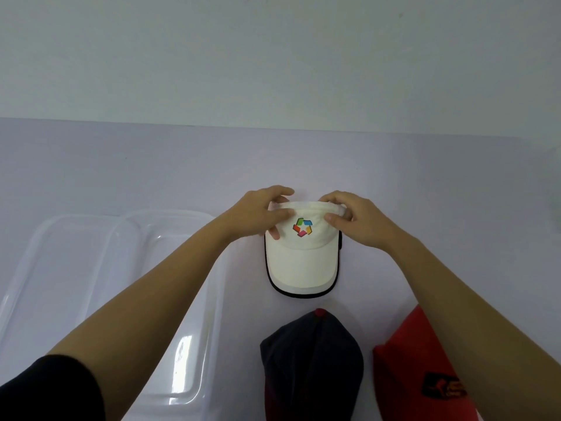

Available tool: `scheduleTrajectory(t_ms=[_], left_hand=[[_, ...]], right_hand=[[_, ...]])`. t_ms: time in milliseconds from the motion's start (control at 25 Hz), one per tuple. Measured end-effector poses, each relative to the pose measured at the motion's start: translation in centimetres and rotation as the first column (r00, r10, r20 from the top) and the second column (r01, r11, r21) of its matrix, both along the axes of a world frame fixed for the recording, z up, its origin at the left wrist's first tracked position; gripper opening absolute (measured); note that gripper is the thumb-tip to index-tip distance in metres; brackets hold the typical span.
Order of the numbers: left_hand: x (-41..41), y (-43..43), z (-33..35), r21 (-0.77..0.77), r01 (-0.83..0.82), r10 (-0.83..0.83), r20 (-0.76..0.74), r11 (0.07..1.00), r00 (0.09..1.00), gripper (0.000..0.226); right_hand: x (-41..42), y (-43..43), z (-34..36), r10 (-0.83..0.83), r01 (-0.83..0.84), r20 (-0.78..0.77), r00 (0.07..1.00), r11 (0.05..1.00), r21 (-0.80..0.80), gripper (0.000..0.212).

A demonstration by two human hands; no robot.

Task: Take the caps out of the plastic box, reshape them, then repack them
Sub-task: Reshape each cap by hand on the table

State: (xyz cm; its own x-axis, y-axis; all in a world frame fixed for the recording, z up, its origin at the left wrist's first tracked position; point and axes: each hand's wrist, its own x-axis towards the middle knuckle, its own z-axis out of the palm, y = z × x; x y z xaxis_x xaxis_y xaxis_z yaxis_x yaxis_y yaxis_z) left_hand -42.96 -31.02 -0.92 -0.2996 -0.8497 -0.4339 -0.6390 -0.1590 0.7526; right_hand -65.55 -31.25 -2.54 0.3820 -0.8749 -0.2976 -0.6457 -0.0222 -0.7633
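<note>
Hands both on the white cap (302,253), centre of the table (425,183). From my feed: left hand (258,214) pinches the crown's left top edge, thumb on the front panel, fingers curled over the back rim. Right hand (356,220) does the same on the right, thumb near the logo (302,227), fingers clamped on fabric. Cap lies flat, long axis running front-to-back, brim pointing toward me, crown toward the wall (273,56). A dark brim edge shows beneath it, so maybe a 2nd cap is stacked under; can't tell. Navy cap (312,366) sits nearer me, red top button pointing away. Red cap (425,375) just right of it, partly under the right forearm. Clear plastic box (170,344) is left of the caps, w/ its lid (45,262) further left.
</note>
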Motion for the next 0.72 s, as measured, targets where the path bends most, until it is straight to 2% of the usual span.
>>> scheduleTrajectory(t_ms=[40, 120, 200, 320, 400, 480, 520, 600, 640, 720], left_hand=[[-0.4, 0.0, 0.1, 0.041, -0.018, 0.02, -0.058, 0.999, 0.998, 0.033], [-1.1, -0.1, 0.0, 0.05, -0.001, 0.004, -0.062, 0.999, 0.998, 0.024], [-1.5, -0.1, 0.0, -0.014, 0.057, -0.056, 0.029, 0.998, 0.998, 0.025], [-1.3, 0.0, -0.5, -0.147, 0.185, -0.151, 0.215, 0.972, 0.965, 0.033], [-1.4, 0.2, -0.7, -0.203, 0.237, -0.155, 0.352, 0.95, 0.923, 0.039], [-1.8, 0.7, -0.5, -0.258, 0.218, -0.091, 0.426, 0.941, 0.9, 0.042], [-1.8, 1.0, -0.2, -0.287, 0.148, -0.017, 0.414, 0.946, 0.91, 0.042], [-1.6, 1.9, 0.0, -0.332, -0.104, 0.21, 0.299, 0.937, 0.931, 0.04], [-1.5, 2.5, 0.0, -0.315, -0.245, 0.325, 0.234, 0.917, 0.916, 0.039], [-1.5, 4.0, -1.0, -0.162, -0.45, 0.475, 0.18, 0.878, 0.861, 0.04]], right_hand=[[0.3, 0.1, 0.0, -0.009, 0.008, 0.037, 0.999, 1.0, 0.016, 0.021], [0.9, 0.2, 0.0, -0.035, 0.03, 0.091, 0.995, 0.998, 0.06, 0.015], [1.2, 0.3, 0.1, -0.032, 0.025, 0.057, 0.998, 0.994, 0.111, 0.012], [1.3, 0.0, -0.1, 0.059, -0.048, -0.127, 0.99, 0.995, 0.086, 0.028], [1.4, 0.1, -0.4, 0.077, -0.071, -0.193, 0.978, 0.997, 0.037, 0.031], [1.2, 0.5, -0.3, 0.058, -0.058, -0.183, 0.981, 0.998, 0.005, 0.024], [1.1, 0.8, -0.2, 0.029, -0.029, -0.145, 0.989, 1.0, 0.002, 0.019], [0.9, 1.8, 0.4, -0.105, 0.105, -0.035, 0.994, 0.994, 0.006, 0.033], [0.9, 2.3, 0.7, -0.226, 0.226, 0.024, 0.974, 0.974, 0.031, 0.042], [0.9, 3.5, 0.7, -0.477, 0.467, 0.075, 0.876, 0.876, 0.12, 0.049]])
